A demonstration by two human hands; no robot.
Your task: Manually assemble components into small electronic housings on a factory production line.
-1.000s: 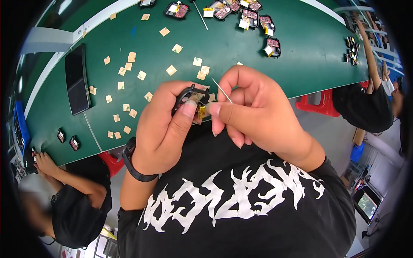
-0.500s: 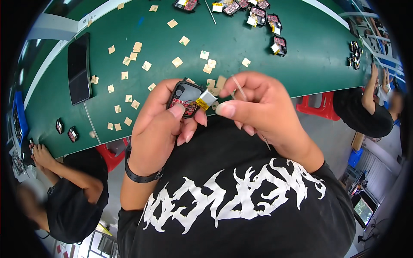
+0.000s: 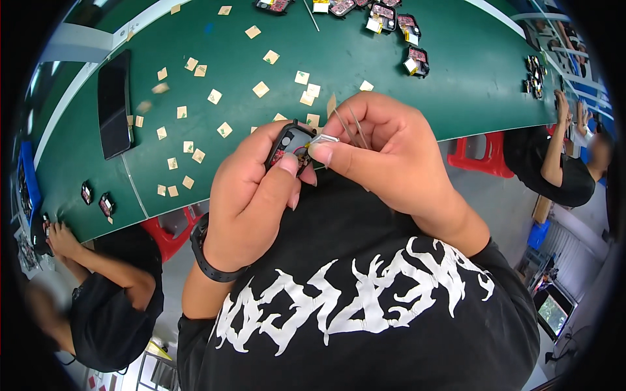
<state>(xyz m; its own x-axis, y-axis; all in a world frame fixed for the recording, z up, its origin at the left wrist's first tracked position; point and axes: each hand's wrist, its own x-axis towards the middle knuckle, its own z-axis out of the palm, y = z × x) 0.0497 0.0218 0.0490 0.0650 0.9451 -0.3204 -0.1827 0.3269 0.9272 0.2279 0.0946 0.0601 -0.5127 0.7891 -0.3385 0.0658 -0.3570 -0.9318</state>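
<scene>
My left hand (image 3: 244,195) is closed around a small black device housing (image 3: 285,140), thumb over its inner side, where a grey plate and a red circuit board show. A silver battery pouch (image 3: 324,138) with a yellow end stands tilted at the housing's right edge, joined to it by a thin wire. The thumb and a finger of my right hand (image 3: 385,146) pinch this battery. Thin metal tweezers (image 3: 357,124) are tucked in the same hand, prongs pointing away. A tan square (image 3: 331,104) shows nearly edge-on beside the right fingers; what holds it is unclear.
Tan adhesive squares (image 3: 261,88) lie scattered over the green table (image 3: 469,91). Several opened housings with batteries (image 3: 415,62) sit at the far right, two more (image 3: 106,204) at the left. A dark flat screen (image 3: 115,104) lies left. People work at both sides, near red stools (image 3: 479,156).
My right hand has moved left and now grips the battery, which has tipped from face-up to nearly edge-on. The housing has turned slightly. Two tan squares at the left appear blurred.
</scene>
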